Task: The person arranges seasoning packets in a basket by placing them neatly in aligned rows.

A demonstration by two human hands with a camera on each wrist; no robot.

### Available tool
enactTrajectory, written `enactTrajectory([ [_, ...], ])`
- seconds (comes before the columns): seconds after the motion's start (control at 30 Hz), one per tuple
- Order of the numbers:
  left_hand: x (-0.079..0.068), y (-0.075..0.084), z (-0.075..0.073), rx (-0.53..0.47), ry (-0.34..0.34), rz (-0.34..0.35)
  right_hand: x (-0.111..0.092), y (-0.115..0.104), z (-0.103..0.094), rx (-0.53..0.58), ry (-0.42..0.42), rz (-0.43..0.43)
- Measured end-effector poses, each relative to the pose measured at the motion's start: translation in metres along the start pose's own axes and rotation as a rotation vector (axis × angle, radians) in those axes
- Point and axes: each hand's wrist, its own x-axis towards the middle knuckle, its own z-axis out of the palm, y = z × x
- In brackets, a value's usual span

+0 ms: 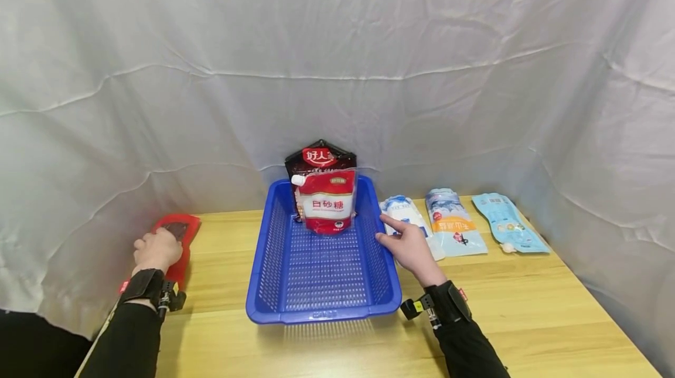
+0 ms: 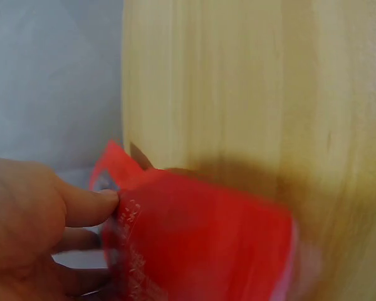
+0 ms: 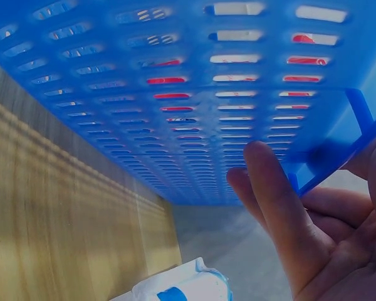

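Note:
At the left, my left hand point(image 1: 157, 249) holds a red pouch point(image 1: 178, 266) near the curtain. The left wrist view shows thumb and fingers pinching one edge of this red pouch point(image 2: 194, 238), blurred there. My right hand point(image 1: 412, 249) grips the right rim of a blue plastic basket point(image 1: 324, 312); in the right wrist view some fingers point(image 3: 272, 188) lie against the slotted outer wall. At the basket's back end stand a red and white sugar pouch point(image 1: 328, 205) with a white spout and, behind it, a black pouch point(image 1: 311, 161) with a red label.
Right of the basket, a white and blue pouch point(image 1: 403, 211), a blue and orange pouch point(image 1: 456, 225) and a light blue spouted pouch point(image 1: 508, 222) lie on the wooden table point(image 1: 527, 313). A grey curtain point(image 1: 337, 61) hangs along the back and sides.

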Motion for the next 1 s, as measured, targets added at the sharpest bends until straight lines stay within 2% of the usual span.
enactTrajectory([
  [0.3, 0.001, -0.005, 0.005, -0.040, 0.031, -0.048, 0.000, -0.001, 0.002, 0.002, 0.000, 0.001],
  [0.43, -0.001, -0.006, 0.004, -0.105, 0.031, -0.064, 0.000, 0.000, 0.002, 0.009, -0.001, -0.001],
  [0.73, -0.005, -0.011, 0.005, -0.215, 0.106, 0.007, 0.000, 0.000, 0.001, 0.008, 0.003, 0.008],
  [1.0, -0.009, -0.005, 0.010, -0.340, 0.127, -0.007, 0.000, 0.000, 0.001, 0.006, 0.001, 0.001],
])
